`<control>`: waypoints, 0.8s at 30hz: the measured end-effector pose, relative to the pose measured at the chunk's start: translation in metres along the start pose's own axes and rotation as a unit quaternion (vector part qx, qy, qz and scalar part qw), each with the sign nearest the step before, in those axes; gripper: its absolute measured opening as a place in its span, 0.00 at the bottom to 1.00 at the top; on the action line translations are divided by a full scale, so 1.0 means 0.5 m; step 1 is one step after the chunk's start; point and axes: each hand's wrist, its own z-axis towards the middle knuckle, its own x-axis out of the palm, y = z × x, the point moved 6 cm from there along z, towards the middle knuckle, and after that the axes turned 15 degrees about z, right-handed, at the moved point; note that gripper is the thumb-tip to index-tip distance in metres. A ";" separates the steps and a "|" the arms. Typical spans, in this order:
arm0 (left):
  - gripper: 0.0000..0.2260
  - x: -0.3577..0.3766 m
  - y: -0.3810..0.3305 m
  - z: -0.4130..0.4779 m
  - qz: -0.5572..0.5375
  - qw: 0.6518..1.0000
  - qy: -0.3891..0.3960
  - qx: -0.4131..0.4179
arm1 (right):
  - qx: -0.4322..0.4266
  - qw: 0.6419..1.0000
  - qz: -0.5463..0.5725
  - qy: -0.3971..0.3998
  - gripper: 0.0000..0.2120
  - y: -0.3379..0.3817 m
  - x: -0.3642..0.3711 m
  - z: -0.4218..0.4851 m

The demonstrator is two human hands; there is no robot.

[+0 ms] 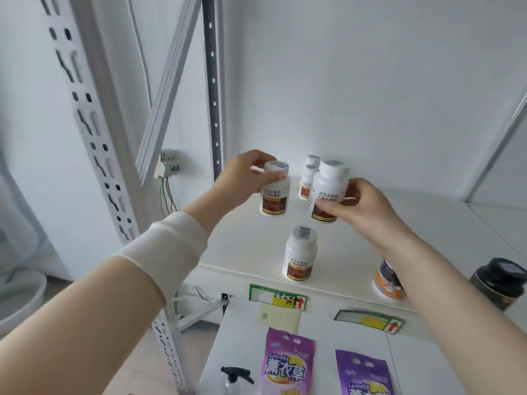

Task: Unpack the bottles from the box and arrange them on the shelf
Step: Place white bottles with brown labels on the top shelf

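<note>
My left hand [245,175] grasps a white bottle [275,195] at its top, with the thumb and fingers curled around the cap and the neck. My right hand [362,206] grasps a second white bottle [328,186] at its body, with the thumb on the near side of the label and the fingers behind. Both bottles are upright and stand side by side over the middle of the white shelf [242,246], with a small gap between them. I cannot tell if their bottoms touch the shelf.

Behind the second bottle, at the far side near the wall, there are two more bottles of the same kind [307,181], one behind the other. A fifth bottle [301,253] of the same kind stands alone near the front edge of the shelf, nearer to me than my two hands.

To the right, at the front edge, an orange-labelled bottle [387,285] is partly hidden by my right forearm, and a dark jar [497,283] stands further right. Two green price tags [278,297] hang on the front edge. On the lower shelf I see two purple lavender bags [288,363] and a spray bottle [235,377] to their left. A white band [168,246] covers my left wrist.
</note>
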 end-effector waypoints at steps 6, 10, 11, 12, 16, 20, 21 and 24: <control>0.12 0.108 0.037 0.118 0.003 0.999 0.048 -0.001 | 0.053 0.998 -0.003 -0.033 0.21 -0.083 -0.012 0.053; 0.12 0.169 0.047 0.169 -0.025 0.995 0.098 0.020 | 0.086 0.995 -0.043 -0.035 0.23 -0.127 -0.006 0.072; 0.12 0.183 0.049 0.179 -0.028 0.993 0.108 0.027 | 0.093 0.994 -0.052 -0.037 0.23 -0.136 -0.004 0.076; 0.13 0.196 0.050 0.187 -0.031 0.992 0.118 0.035 | 0.099 0.993 -0.058 -0.037 0.23 -0.144 -0.001 0.081; 0.14 0.235 0.059 0.201 -0.041 0.987 0.149 0.052 | 0.119 0.990 -0.068 -0.037 0.24 -0.165 0.010 0.090; 0.15 0.256 0.072 0.205 -0.022 0.983 0.169 0.063 | 0.133 0.988 -0.069 -0.042 0.24 -0.182 0.014 0.089; 0.16 0.258 0.075 0.205 -0.022 0.983 0.170 0.066 | 0.135 0.988 -0.067 -0.043 0.24 -0.186 0.015 0.088; 0.16 0.261 0.079 0.207 -0.030 0.982 0.171 0.078 | 0.139 0.987 -0.063 -0.046 0.24 -0.195 0.019 0.088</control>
